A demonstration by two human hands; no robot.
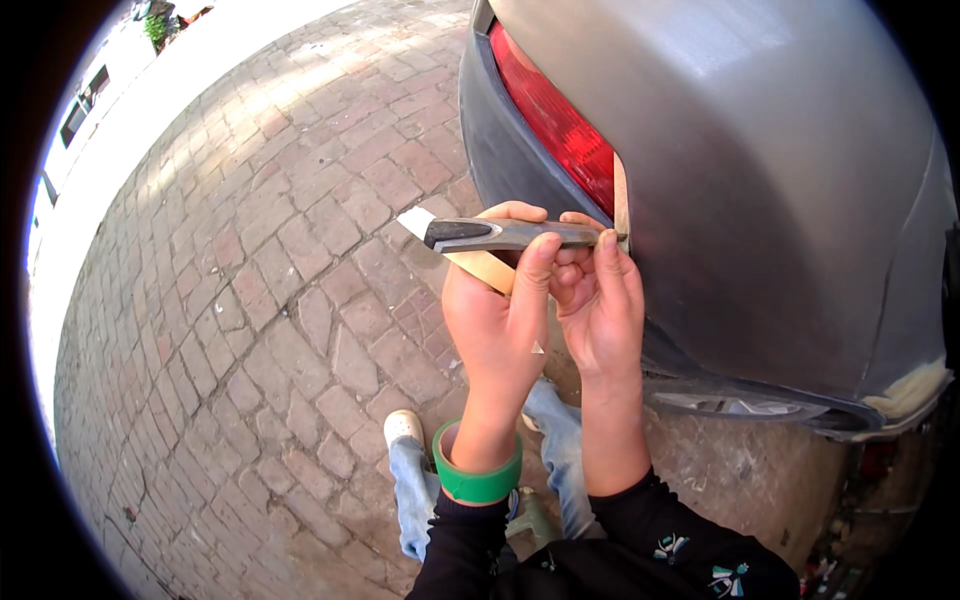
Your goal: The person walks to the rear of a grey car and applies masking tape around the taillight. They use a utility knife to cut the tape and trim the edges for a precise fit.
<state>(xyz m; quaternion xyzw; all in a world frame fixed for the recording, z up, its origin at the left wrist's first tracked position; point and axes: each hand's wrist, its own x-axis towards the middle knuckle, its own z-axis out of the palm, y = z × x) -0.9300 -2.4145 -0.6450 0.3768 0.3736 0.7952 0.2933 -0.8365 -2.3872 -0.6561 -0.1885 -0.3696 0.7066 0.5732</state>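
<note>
Knife: a grey utility knife point(510, 235) with a dark end lies level, its tip touching the car's grey rear panel point(760, 200) just below the red tail light point(560, 130).
Tape: a strip of pale masking tape point(620, 205) runs up the panel edge beside the tail light; a wider tan strip point(470, 262) hangs under the knife, away from the car.
Left hand: the left hand point(495, 320) is clenched around the knife body, thumb along its side.
Right hand: the right hand point(600, 305) grips the knife's front end, fingertips pressed beside the panel.
Wrist: a green tape roll point(478, 482) sits around the left wrist like a bangle.
Bumper: the dark bumper point(510, 150) curves left of the tail light.
Ground: reddish brick paving point(250, 300) spreads left of the car; jeans and a white shoe point(403, 427) show below the hands.
</note>
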